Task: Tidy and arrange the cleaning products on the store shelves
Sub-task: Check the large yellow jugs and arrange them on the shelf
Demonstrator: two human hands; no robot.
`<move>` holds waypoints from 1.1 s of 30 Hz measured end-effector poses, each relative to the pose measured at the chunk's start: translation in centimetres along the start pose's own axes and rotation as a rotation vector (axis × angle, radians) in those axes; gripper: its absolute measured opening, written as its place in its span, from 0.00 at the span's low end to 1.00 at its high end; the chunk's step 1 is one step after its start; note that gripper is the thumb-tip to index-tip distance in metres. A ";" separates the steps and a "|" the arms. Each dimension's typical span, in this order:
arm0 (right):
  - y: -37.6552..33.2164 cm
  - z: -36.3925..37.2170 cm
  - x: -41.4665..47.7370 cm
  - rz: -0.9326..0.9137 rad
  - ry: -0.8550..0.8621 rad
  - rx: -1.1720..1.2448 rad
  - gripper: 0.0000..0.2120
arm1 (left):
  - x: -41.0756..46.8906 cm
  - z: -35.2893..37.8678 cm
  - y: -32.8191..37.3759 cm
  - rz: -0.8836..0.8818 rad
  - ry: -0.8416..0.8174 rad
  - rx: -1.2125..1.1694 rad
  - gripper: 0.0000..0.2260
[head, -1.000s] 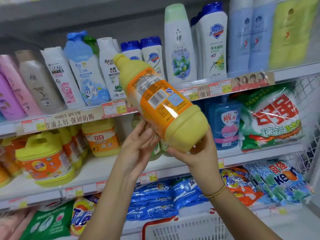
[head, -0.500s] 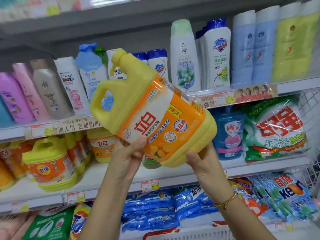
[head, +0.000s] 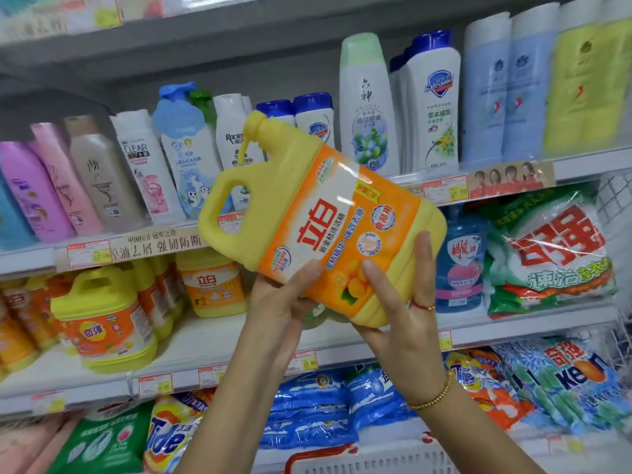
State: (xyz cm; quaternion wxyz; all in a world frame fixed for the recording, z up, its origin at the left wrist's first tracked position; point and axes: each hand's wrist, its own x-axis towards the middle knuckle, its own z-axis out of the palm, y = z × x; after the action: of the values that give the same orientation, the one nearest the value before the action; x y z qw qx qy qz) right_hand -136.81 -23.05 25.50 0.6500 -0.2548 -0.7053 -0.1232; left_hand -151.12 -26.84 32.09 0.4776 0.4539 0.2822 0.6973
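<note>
Yellow plastic dish-soap jug with an orange label (head: 328, 227) hangs in the middle of the frame, clear of every shelf and held by both hands with its label towards the viewer. Its long axis runs on a slant, with the cap at the upper left, the base at the lower right and the handle loop towards the left of the frame. The left hand (head: 277, 313) grips the lower edge, thumb pressed on the label. The right hand (head: 403, 323) cups the base corner, fingers curled up the side. Straight behind and a little below lies the white middle shelf (head: 212, 340), with a gap between a smaller yellow bottle with the same orange label (head: 212, 285) and a blue translucent bottle (head: 461, 265). The right hand, under the base, looks best placed to swing the jug upright into that gap.
</note>
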 end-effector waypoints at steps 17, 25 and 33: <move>-1.1 -1.6 0.9 0.902 -0.552 1.260 0.51 | 1.1 -3.8 1.2 -0.024 -0.183 0.395 0.41; -0.7 -3.0 1.2 1.116 -0.818 1.494 0.39 | 0.0 -5.8 3.4 -0.285 -0.186 0.275 0.40; -1.7 -7.1 4.8 1.121 -0.899 1.100 0.30 | -1.3 -4.6 2.6 -0.421 -0.061 0.105 0.35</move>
State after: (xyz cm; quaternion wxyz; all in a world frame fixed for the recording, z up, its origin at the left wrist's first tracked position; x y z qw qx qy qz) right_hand -131.74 -27.17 31.35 0.3078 -0.2383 -0.6243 0.6773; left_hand -156.13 -28.81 31.82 0.5966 0.4302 0.3921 0.5525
